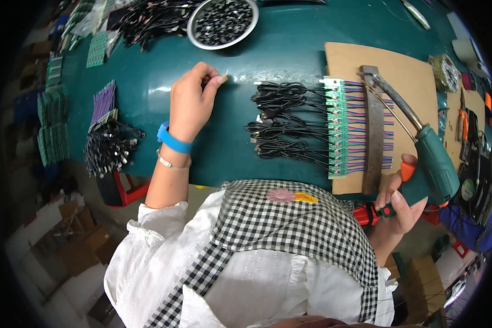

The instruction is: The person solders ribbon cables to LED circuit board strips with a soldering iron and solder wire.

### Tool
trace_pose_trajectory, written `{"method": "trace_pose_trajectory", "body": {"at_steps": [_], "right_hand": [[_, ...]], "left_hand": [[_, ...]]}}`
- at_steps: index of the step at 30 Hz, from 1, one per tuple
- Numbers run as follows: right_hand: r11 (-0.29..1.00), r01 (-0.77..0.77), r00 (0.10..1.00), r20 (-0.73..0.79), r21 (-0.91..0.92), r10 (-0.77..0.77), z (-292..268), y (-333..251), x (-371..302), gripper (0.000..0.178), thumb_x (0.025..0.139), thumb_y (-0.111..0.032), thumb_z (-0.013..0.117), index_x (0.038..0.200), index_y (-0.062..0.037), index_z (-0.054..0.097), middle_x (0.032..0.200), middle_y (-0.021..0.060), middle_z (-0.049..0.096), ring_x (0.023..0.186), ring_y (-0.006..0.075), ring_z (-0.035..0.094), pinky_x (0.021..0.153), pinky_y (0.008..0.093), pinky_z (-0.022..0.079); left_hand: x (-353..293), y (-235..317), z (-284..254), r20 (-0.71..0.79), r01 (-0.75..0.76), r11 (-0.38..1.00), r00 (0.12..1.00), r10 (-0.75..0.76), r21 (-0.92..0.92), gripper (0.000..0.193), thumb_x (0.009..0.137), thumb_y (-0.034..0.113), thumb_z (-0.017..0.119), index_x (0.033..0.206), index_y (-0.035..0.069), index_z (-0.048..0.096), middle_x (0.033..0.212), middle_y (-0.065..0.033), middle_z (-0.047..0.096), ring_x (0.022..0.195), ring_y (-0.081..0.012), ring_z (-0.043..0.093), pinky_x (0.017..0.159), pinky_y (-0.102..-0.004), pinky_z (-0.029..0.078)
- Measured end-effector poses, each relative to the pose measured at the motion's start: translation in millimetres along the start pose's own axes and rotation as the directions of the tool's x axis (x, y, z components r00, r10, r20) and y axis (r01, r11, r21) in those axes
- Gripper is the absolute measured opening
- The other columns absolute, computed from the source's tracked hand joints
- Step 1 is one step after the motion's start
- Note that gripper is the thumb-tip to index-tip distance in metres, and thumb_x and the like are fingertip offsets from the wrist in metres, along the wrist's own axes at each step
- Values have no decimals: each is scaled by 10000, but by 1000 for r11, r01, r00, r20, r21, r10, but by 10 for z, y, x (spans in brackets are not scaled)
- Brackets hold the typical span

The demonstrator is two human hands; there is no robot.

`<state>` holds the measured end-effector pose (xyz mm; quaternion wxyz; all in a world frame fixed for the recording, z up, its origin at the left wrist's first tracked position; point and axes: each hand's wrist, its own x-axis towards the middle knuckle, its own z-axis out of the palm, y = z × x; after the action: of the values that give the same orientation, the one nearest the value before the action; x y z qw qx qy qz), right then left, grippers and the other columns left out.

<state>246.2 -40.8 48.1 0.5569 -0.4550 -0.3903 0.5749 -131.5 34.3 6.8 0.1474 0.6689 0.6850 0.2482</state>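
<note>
My left hand [194, 101] is over the mat, thumb and forefinger pinched together; a tiny pale tip shows there, too small to name. In my right hand [400, 208], at the bench's front edge, is the handle of a green soldering gun [438, 167] with an orange trigger. Its metal barrel leans up and left over a dark metal bar [373, 136]. This bar lies across thin coloured wires [356, 121] on a cardboard sheet [404, 68]. The wires join a row of green circuit boards [337, 128], from whose left side run coiled black cables [281, 123].
A metal bowl [192, 28] of small black parts stands at the back, beside a pile of black cables [153, 22]. On the left lie purple wires [103, 104], a black cable bundle [110, 145] and stacked green boards [53, 126]. A wire spool [445, 74] and tools are at right.
</note>
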Motion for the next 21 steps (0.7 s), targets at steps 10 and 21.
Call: {"method": "trace_pose_trajectory", "body": {"at_steps": [10, 21], "right_hand": [[999, -6, 993, 116, -44, 11, 489, 17, 231, 656, 729, 83, 682, 1327, 62, 413, 908, 157, 657, 791, 156, 628, 659, 221, 495], [976, 199, 979, 58, -93, -194, 500, 174, 268, 113, 813, 24, 703, 902, 3, 637, 789, 4, 639, 690, 53, 566, 601, 212, 452]], "left_hand": [[-80, 1247, 17, 447, 98, 751, 851, 276, -653, 77, 906, 62, 620, 865, 1, 597, 600, -12, 552, 534, -39, 444, 505, -199, 362], [-194, 1565, 311, 456, 201, 632, 848, 270, -749, 37, 874, 19, 643, 874, 6, 608, 619, -18, 575, 532, -21, 464, 496, -185, 377]]}}
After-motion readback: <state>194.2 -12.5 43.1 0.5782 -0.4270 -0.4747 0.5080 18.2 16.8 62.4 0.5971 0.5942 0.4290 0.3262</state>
